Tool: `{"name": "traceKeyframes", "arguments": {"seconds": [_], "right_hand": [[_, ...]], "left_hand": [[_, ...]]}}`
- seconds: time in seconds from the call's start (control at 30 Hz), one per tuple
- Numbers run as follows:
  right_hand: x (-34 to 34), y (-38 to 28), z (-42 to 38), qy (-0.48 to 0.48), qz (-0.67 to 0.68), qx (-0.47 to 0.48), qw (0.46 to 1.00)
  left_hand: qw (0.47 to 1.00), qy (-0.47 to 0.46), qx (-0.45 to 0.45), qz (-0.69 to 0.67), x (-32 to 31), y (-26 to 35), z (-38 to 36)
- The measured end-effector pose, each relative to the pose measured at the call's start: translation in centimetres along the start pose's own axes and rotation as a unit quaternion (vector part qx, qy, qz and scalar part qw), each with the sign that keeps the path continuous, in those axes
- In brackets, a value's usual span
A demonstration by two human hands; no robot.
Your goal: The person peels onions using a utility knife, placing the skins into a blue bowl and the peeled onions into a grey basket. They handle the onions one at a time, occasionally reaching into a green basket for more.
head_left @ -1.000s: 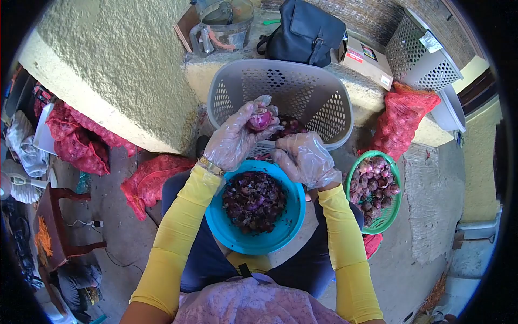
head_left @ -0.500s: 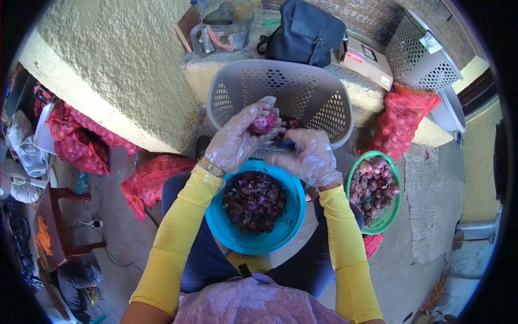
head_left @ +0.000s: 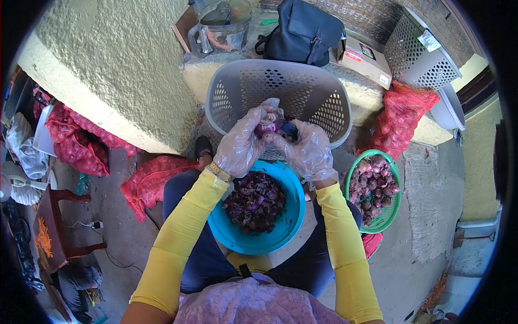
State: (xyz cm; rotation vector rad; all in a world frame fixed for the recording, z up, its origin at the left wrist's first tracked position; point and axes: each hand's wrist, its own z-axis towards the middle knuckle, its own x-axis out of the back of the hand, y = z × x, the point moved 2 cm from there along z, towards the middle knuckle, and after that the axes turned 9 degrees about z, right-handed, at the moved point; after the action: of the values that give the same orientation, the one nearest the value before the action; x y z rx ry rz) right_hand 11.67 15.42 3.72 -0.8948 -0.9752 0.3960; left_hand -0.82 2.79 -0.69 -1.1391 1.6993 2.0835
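Note:
My left hand (head_left: 245, 139), in a clear plastic glove, is closed around a purple-red onion (head_left: 265, 128) above the near rim of the grey basket. My right hand (head_left: 308, 151), gloved the same way, is closed on what looks like a small knife with a dark blue handle (head_left: 290, 129); its blade is hidden. The right fingers touch the onion's near side. Below both hands, between my knees, a turquoise basin (head_left: 294, 216) holds dark onion skins (head_left: 254, 202). The grey perforated basket (head_left: 226, 75) stands just beyond, its contents partly covered by my hands.
To the right, a green basket (head_left: 398, 208) holds unpeeled onions. Red net sacks of onions stand at the back right (head_left: 402, 119) and left (head_left: 81, 143); another red sack (head_left: 154, 178) lies nearer. A black bag (head_left: 305, 35) and a carton (head_left: 367, 59) rest on the ledge behind.
My right hand has moved left and up against the onion, its motion blur gone. The left hand has turned slightly and come a little right and down, still holding the onion.

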Motion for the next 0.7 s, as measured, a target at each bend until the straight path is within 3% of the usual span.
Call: {"name": "traceKeyframes", "arguments": {"seconds": [0.43,0.57,0.63,0.7], "right_hand": [[-0.7,0.2,-0.1,-0.022,0.069,-0.030,0.997],[-0.5,-0.1,-0.3,-0.033,0.033,-0.018,0.999],[0.0,-0.5,-0.3,-0.022,-0.104,0.117,0.987],[0.2,-0.2,-0.3,-0.015,-0.109,0.121,0.987]], "left_hand": [[0.997,0.033,-0.063,0.015,-0.2,-0.4,0.4],[0.998,0.057,-0.032,0.021,-0.5,0.1,0.0],[0.998,0.054,-0.030,0.030,-1.0,0.3,-0.1],[0.998,0.042,-0.028,0.027,-0.6,0.3,-0.2]]}}
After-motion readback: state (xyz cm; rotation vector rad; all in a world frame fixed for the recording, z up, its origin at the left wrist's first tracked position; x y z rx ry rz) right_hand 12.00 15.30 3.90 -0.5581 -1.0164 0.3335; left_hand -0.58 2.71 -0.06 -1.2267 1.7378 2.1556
